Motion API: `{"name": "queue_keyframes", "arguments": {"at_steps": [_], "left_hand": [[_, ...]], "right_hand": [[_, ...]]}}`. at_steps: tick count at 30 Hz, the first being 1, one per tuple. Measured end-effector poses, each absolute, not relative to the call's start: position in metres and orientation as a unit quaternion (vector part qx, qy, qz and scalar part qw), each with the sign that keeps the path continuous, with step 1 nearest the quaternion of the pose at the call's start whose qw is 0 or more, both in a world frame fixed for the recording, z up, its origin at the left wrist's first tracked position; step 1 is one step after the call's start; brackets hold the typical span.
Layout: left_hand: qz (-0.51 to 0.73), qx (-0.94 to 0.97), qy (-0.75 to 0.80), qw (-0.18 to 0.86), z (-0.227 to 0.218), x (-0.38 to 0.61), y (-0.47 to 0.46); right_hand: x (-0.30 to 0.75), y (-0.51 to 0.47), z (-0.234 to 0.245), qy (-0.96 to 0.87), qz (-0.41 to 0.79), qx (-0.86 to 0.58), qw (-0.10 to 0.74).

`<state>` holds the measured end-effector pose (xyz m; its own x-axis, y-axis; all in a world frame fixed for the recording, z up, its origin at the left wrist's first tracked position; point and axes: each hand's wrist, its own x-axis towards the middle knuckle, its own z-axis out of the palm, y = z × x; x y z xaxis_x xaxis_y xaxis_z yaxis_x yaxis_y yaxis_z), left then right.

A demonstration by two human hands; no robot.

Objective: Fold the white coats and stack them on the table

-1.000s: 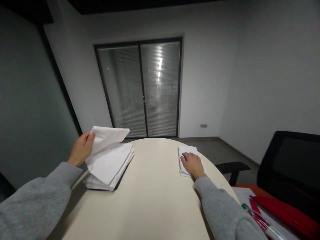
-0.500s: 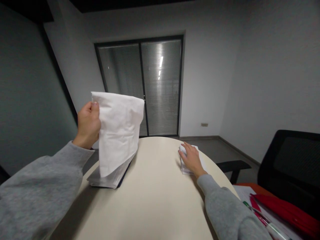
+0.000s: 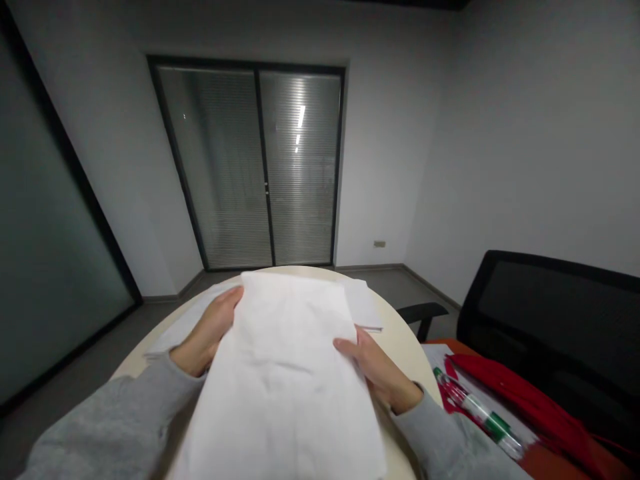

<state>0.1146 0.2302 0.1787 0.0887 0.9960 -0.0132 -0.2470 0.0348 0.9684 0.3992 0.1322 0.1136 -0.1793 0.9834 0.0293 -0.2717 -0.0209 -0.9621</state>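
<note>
Sheet (image 3: 285,373) sits between my two hands in the head view, spread flat and close in front of me, its long axis running away from me toward the far table (image 3: 400,337) edge. My left hand (image 3: 207,337) grips its left edge near the far corner, thumb on top. My right hand (image 3: 377,367) pinches the right edge, a little nearer to me, so both are equally engaged. Beyond the left hand lies a stack (image 3: 180,327); beyond the right, a folded pile (image 3: 367,310). Pens (image 3: 475,413) lie right of my right wrist.
</note>
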Motion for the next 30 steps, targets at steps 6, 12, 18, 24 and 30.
{"name": "queue_keyframes", "arguments": {"at_steps": [6,12,18,24,30], "left_hand": [[0.399,0.67,0.497,0.382,0.089,0.092,0.204],[0.116,0.923,0.307,0.2,0.081,0.045,0.133],[0.13,0.953,0.254,0.103,0.069,0.016,0.106],[0.207,0.918,0.319,0.113,0.081,0.021,0.115],[0.296,0.833,0.422,0.2,0.127,0.049,0.129]], "right_hand": [[0.431,0.122,0.053,-0.521,0.481,-0.54,0.453],[0.439,0.125,0.047,-0.575,0.383,-0.585,0.425],[0.441,0.118,0.051,-0.577,0.356,-0.589,0.44],[0.451,0.089,0.056,-0.711,0.267,-0.534,0.371],[0.443,0.067,0.061,-0.824,0.119,-0.482,0.274]]}}
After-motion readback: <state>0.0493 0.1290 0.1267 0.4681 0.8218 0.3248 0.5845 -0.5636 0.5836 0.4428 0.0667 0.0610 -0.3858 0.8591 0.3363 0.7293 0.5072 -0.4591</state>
